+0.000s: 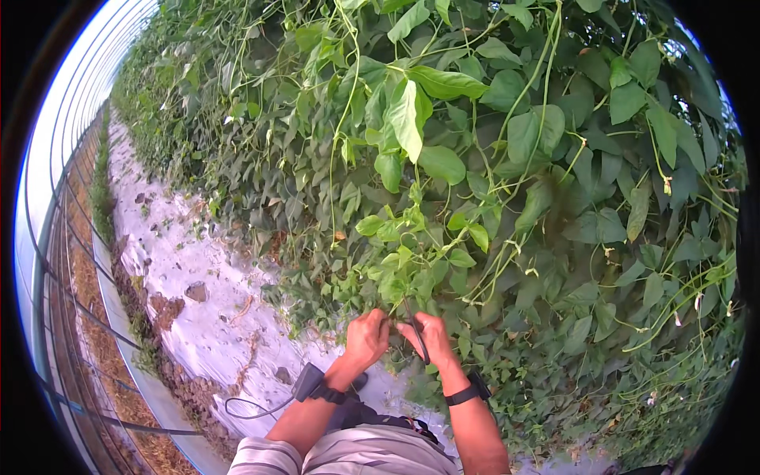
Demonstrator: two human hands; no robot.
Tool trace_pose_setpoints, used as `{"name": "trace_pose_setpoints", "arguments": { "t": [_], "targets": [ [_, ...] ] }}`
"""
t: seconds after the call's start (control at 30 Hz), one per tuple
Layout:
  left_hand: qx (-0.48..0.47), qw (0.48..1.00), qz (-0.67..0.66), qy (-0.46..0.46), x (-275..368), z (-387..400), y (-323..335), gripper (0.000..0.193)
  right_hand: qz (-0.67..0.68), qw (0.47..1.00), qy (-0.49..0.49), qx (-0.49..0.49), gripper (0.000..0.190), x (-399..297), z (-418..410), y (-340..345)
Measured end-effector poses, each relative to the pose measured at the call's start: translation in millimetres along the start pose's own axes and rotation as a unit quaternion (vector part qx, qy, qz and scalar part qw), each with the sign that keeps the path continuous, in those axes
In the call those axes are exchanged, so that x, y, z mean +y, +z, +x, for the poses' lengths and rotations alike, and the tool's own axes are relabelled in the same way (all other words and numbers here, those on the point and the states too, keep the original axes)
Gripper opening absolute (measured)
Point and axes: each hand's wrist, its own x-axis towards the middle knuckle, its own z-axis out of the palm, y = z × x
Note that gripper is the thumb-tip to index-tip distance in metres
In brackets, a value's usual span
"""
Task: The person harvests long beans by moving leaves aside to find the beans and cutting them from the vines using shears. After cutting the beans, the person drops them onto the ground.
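My left hand [367,337] has its fingers closed on a thin green vine stem [394,309] low in the leafy growth. Close beside it on the right, my right hand [434,339] grips a slim pair of scissors [424,344]. One dark handle loop of them shows along the fingers, and the narrow blades point up among the leaves. Just above both hands hangs a cluster of light green young leaves [395,282]. The fingertips and the exact spot where the blades meet the plant are partly hidden.
A tall wall of climbing bean vines [510,196] fills the front and right, with dangling long pods [671,312]. White plastic ground film [190,285] bearing soil clods lies at left. Greenhouse hoops [41,249] curve along the far left. A cable [255,415] hangs from the left wrist device.
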Motion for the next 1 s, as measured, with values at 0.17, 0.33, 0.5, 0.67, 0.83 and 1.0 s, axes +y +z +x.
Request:
{"name": "trace_pose_setpoints", "arguments": {
  "t": [0.17,0.33,0.5,0.67,0.83,1.0],
  "targets": [
    [0.005,1.000,-0.006,-0.024,-15,-10,-5,0.006,0.030,0.999,0.028,0.004,0.039,1,-17,-3],
    [0.048,0.997,-0.020,-0.060,-30,-16,-16,0.005,0.071,0.993,0.092,0.024,0.040,20,-41,-5],
    [0.040,0.979,-0.092,-0.178,-38,-17,-21,0.012,0.058,0.992,0.110,-0.014,0.038,43,-48,-3],
    [0.034,0.939,-0.237,-0.248,-40,-24,-23,0.014,0.096,0.979,0.147,-0.102,0.043,47,-29,14],
    [0.018,0.937,-0.217,-0.273,-42,-29,-21,0.013,0.087,0.971,0.158,-0.156,0.037,39,13,47],
    [0.007,0.938,-0.191,-0.288,-52,-37,-20,0.015,0.087,0.987,0.083,-0.110,0.046,36,18,51]
  ]
}}
